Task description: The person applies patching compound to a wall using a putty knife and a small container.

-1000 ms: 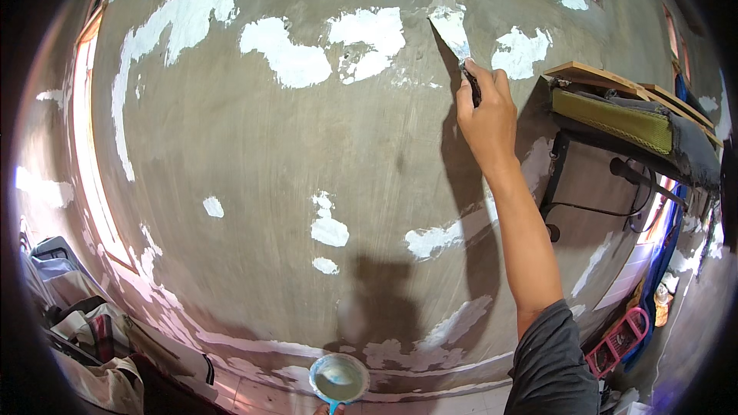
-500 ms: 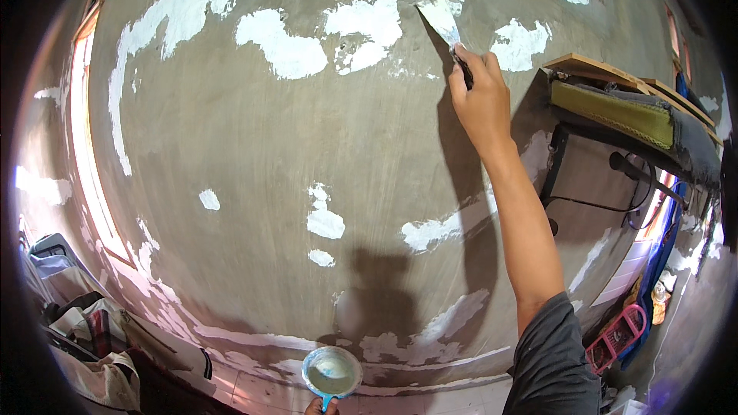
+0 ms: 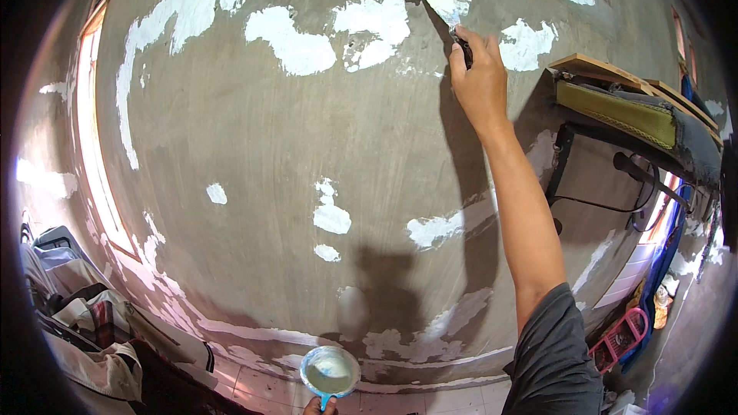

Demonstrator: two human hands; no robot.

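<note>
My right hand (image 3: 480, 81) is raised high on the grey wall (image 3: 231, 123), closed around the dark handle of a putty knife (image 3: 444, 8). Its whitish, smeared blade lies at the wall, at a spot between two white filler patches, the left one (image 3: 373, 27) and the right one (image 3: 526, 44). Low in the view, my left hand (image 3: 320, 406) grips the handle of a light-blue dipper (image 3: 330, 370) with a pale paste inside. Only the fingers of that hand show at the bottom edge.
At right, a shelf-like stack with an olive cushion (image 3: 615, 113) and boards juts from the wall, a black cable (image 3: 592, 206) hanging below. A pink plastic basket (image 3: 621, 340) sits lower right. Clothes (image 3: 92, 315) hang at lower left, near a narrow bright window (image 3: 91, 123).
The putty knife's blade has shifted slightly upward on the wall and turned a little. The whole view has slid slightly, and the dipper stays low in my left hand.
</note>
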